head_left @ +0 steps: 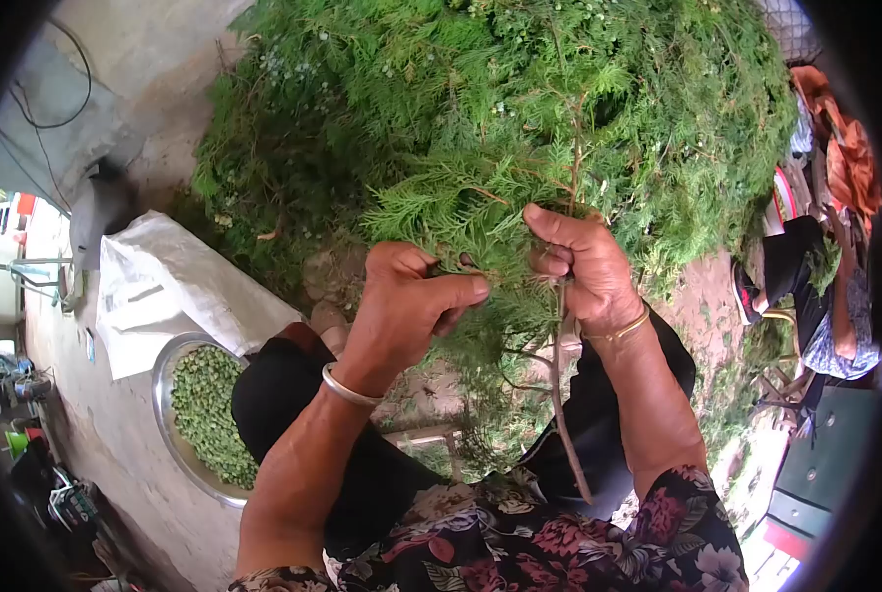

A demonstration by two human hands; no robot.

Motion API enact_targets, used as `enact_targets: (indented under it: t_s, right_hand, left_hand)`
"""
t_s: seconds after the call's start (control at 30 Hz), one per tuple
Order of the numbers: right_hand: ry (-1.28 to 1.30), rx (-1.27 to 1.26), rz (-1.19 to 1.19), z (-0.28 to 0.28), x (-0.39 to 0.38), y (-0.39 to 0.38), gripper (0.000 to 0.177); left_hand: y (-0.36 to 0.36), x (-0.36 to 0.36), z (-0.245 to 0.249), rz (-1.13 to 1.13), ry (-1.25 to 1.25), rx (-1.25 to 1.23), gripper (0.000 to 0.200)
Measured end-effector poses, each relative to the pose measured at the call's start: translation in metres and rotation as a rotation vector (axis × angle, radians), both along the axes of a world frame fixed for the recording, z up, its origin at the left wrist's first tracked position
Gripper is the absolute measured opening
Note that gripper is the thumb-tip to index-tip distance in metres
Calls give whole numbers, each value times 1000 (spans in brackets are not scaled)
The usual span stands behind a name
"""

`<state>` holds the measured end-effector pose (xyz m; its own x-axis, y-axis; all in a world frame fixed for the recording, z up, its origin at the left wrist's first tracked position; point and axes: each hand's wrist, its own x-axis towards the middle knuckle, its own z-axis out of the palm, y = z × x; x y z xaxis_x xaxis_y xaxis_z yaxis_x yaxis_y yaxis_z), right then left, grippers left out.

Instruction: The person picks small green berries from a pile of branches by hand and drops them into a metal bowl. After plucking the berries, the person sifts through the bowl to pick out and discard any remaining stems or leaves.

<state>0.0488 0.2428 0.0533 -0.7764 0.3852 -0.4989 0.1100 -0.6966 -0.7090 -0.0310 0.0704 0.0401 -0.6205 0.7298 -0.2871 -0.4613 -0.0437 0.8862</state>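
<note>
My right hand is wrapped around the stem of a leafy evergreen branch, whose bare woody end hangs down over my lap. My left hand is closed in a pinch among the green sprays on the left side of that branch. Whether a small cone or only foliage is between its fingertips is too small to tell. Down to the left stands a round metal basin holding many small green cones.
A large heap of cut evergreen branches fills the ground ahead. A white sack lies beside the basin. At the right sits another person, with a dark trouser leg and shoe in view. A dark green box stands at lower right.
</note>
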Motion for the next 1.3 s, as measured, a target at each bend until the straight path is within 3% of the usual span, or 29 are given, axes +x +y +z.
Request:
enact_targets:
  t_s: [0.1, 0.2, 0.33, 0.4, 0.53, 0.7, 0.77, 0.83, 0.87, 0.9, 0.97, 1.1, 1.23, 1.3]
  right_hand:
    - [18, 160, -134, 15, 3, 22, 22]
    - [82, 130, -116, 8, 12, 34, 17]
    - [67, 66, -164, 11, 17, 37, 14]
    - [101, 40, -157, 9, 16, 38, 12]
    - [96, 25, -130, 10, 15, 36, 10]
    - [38, 237, -412, 12, 7, 43, 8]
    - [38, 324, -424, 14, 9, 41, 11]
    - [35, 595, -286, 9, 13, 44, 12]
    - [-131, 740, -191, 11, 16, 42, 15]
    - [-128, 739, -192, 13, 14, 33, 15]
    - [93, 732, 10, 13, 10, 16, 34]
    - [163, 681, 263, 7, 5, -4, 45]
    - [94, 864, 374, -14, -1, -18, 46]
    - [-178, 1207, 433, -18, -3, -22, 43]
  left_hand:
    - [-13, -5, 5, -26, 154, -140, 9]
    - [-17, -7, 9, 31, -130, -51, 21]
    - [-11, -6, -5, 38, -312, -49, 21]
    - [-8, -4, -9, 14, -461, 112, 22]
    - [-4, -2, -20, -88, -479, 173, 24]
    - [4, 1, -24, -73, -427, 231, 36]
    - [4, -1, -22, -33, -441, 245, 30]
    - [4, -5, -19, 6, -453, 261, 25]
    - [3, -7, -17, 53, -425, 245, 21]
    - [3, -8, -15, 98, -396, 229, 20]
    - [4, -9, -12, 108, -372, 222, 19]
    - [9, -3, -3, 179, -364, 204, 21]
    - [13, -2, -23, 175, -371, 224, 23]
    - [13, -1, -27, 175, -346, 162, 22]
